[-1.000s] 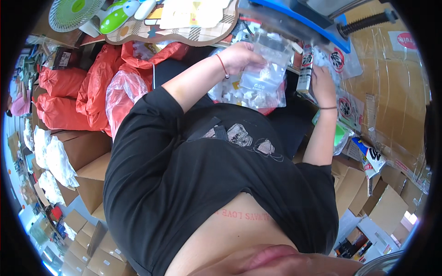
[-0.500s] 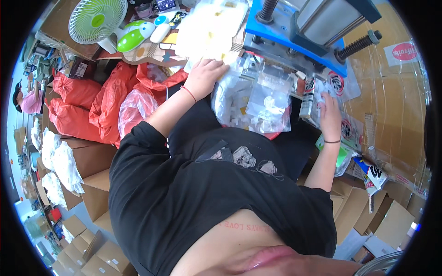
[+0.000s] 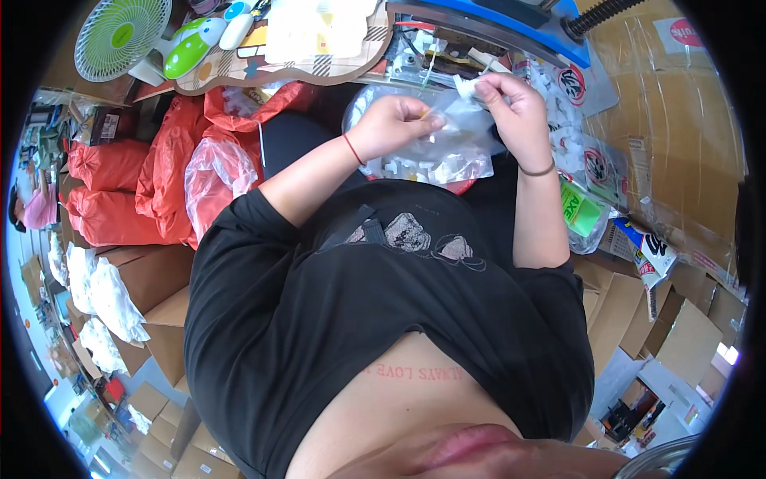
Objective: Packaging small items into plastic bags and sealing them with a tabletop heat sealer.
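My left hand [image 3: 389, 130] pinches the near-left edge of a clear plastic bag [image 3: 472, 126] in front of my lap. On the bag's other side, my right hand [image 3: 520, 110] is closed, with a small white piece [image 3: 466, 86] at its fingertips, by the bag's upper edge. Whether its fingers also grip the bag I cannot tell. Below both hands, a red-rimmed container [image 3: 463, 188] rests at my lap, lined with clear plastic and filled with more bags and small white pieces [image 3: 407, 169]. The bag partly covers it.
A press with a blue plate [image 3: 511, 24] stands at the far side. Many white pieces lie beside a cardboard box [image 3: 662, 120] on the right. Red bags [image 3: 112, 215] crowd the left, below a green-and-white fan [image 3: 124, 36]. White sheets [image 3: 319, 32] lie on the table.
My left hand has left the white sheets and come to the bag. My right hand has moved in from the pieces at the right. The bag is now raised between them; the view has shifted.
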A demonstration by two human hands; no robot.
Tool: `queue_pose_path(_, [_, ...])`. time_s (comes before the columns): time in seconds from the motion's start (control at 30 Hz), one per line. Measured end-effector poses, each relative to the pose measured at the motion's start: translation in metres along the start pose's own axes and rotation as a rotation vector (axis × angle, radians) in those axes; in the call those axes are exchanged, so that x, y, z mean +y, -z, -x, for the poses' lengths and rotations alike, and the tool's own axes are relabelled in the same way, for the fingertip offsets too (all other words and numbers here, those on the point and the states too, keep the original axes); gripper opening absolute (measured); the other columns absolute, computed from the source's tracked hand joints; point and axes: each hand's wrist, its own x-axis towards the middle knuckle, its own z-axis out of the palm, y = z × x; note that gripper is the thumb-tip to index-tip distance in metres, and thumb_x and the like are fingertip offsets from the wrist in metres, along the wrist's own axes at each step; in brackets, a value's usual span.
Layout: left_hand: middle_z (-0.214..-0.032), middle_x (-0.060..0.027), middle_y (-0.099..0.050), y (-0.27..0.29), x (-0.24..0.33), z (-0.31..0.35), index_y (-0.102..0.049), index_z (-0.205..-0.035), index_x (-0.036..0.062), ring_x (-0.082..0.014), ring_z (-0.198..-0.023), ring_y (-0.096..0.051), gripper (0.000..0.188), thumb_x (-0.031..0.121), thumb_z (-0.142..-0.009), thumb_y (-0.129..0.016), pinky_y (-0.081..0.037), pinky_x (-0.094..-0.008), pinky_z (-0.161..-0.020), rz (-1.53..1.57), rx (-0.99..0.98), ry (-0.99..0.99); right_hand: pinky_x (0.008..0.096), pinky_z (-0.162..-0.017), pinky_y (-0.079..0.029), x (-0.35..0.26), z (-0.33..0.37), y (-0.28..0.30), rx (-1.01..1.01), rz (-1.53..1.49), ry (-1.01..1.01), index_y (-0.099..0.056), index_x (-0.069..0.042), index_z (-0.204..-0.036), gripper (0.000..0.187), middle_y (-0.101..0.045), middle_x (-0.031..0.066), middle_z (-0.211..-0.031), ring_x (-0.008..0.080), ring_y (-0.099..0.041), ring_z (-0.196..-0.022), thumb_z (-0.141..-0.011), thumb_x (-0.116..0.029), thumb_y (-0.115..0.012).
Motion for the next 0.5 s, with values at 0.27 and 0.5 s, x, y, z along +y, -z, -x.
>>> queue_pose_path(0.27, [-0.1, -0.0045, -0.071, -0.034, -0.002, -0.004, -0.065, -0.117, 0.001, -0.0111, -0.084, -0.068, 0.03, 0.021, -0.094, -0.067, -0.055, -0.025, -0.077, 0.592, -0.285, 0.282, 0.0225, -0.072, -0.042, 0.022, 0.019, 0.04, -0.208, 0.035, -0.139, -0.06, -0.001, -0.095, 0.017, -0.057, -0.0031, -0.083, 0.0063, -0.05, -0.077, -0.099, -0.018, -0.06])
queue_pose_path(0.5, [-0.096, -0.0028, -0.071, -0.043, -0.019, -0.016, -0.07, -0.108, 0.0033, -0.007, -0.084, -0.066, 0.022, 0.018, -0.092, -0.07, -0.052, -0.0218, -0.075, 0.506, -0.331, 0.197, 0.021, -0.072, -0.041, 0.029, 0.026, 0.048, -0.161, 0.026, -0.189, -0.06, -0.001, -0.095, 0.018, -0.057, -0.0042, -0.083, 0.0046, -0.049, -0.078, -0.099, -0.019, -0.059])
